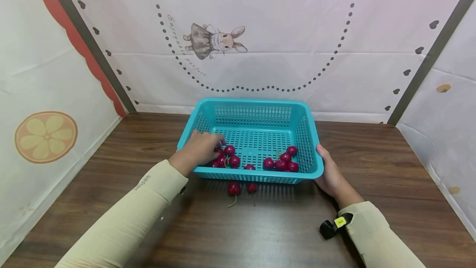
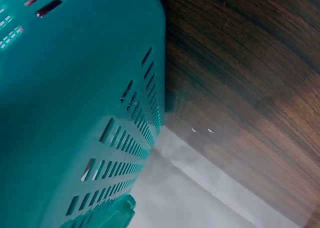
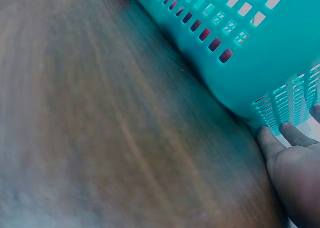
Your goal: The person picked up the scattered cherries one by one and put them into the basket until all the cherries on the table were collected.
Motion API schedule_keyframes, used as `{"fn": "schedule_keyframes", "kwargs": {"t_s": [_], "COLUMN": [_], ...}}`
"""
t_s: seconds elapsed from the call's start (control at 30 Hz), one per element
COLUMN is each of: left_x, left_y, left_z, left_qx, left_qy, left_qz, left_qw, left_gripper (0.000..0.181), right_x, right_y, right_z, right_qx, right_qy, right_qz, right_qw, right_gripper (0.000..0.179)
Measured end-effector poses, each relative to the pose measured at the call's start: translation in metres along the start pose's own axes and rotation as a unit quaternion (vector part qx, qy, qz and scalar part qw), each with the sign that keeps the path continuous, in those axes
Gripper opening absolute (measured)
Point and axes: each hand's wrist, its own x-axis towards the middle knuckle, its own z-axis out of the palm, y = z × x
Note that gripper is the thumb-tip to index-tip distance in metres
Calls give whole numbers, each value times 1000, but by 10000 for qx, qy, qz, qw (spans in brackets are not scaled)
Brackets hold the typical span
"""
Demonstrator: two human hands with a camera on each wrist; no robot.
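Observation:
A turquoise plastic basket (image 1: 253,102) with slotted walls stands on the table. Inside it, red cherries lie in a left cluster (image 1: 234,161) and a right cluster (image 1: 286,162). My left hand (image 1: 201,148) reaches over the basket's left end, its fingers bent down among the left cherries. Whether it pinches one I cannot tell; the hand itself hides that spot. At the other end, my right hand (image 1: 331,175) touches the outside of the right wall, with a fingertip at the rim. Its fingers (image 3: 295,135) lie fairly straight against the slots in the right wrist view.
Two stemmed cherries, a left one (image 1: 233,188) and a right one (image 1: 252,187), lie on the brown wooden table (image 1: 267,226) at the basket's front side. White printed cloth (image 1: 282,53) rises behind and at both sides.

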Motion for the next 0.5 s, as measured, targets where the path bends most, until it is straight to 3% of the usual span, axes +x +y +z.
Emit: {"fn": "schedule_keyframes", "kwargs": {"t_s": [0.23,0.5], "left_x": [-1,-3], "left_y": [1,1], "left_z": [-1,-2], "left_qx": [14,-332], "left_qy": [-29,28], "left_qz": [66,-46], "left_qw": [10000,9994], "left_gripper": [38,33], "right_x": [0,0], "right_y": [-1,1], "right_z": [0,-1], "right_qx": [39,15], "right_qy": [-15,-14], "right_qz": [-6,35], "right_qw": [10000,10000], "right_gripper": [73,73]}}
